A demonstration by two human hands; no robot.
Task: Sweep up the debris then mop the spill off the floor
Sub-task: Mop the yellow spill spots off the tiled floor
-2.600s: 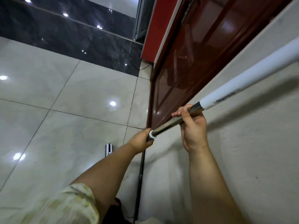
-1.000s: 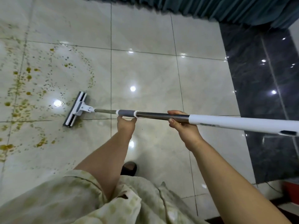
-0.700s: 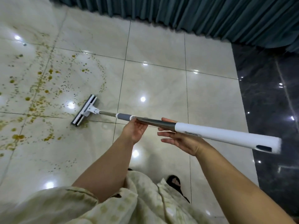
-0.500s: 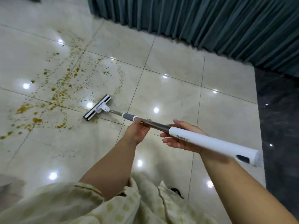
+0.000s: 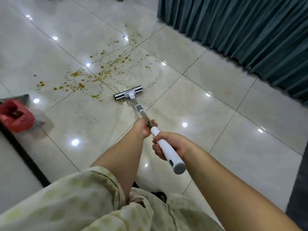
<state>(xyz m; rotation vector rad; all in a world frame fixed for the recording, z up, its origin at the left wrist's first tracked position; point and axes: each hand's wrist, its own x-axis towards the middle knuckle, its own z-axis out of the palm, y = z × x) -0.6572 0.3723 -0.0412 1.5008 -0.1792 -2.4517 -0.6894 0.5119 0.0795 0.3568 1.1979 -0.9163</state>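
I hold the mop (image 5: pixel 137 106) out ahead of me with both hands. My left hand (image 5: pixel 143 127) is curled round the shiny metal part of the shaft, just where it meets the white plastic grip (image 5: pixel 173 160). My right hand (image 5: pixel 170 145) is wrapped round that smooth white grip, close behind the left, and the rounded grey end cap sticks out past it towards me. A grey collar sits further down the shaft.

The mop head (image 5: pixel 128 94) is a flat, narrow bar, white on top with dark edges, and it lies on the floor (image 5: pixel 216 114) at the near edge of the spill (image 5: pixel 106 70). The spill is a wide scatter of yellow-brown drops and blotches, thickest along a grout line and thinning to fine specks round the rim.

The floor is glossy pale tile in big squares, with ceiling lights mirrored in it. A teal curtain (image 5: pixel 250 34) hangs in deep pleats down to the floor on the right. At the left edge sits something red (image 5: pixel 15 115), soft-looking and blurred, on a grey base. My sleeve (image 5: pixel 75 197) is pale cloth with a faint yellow-green print.
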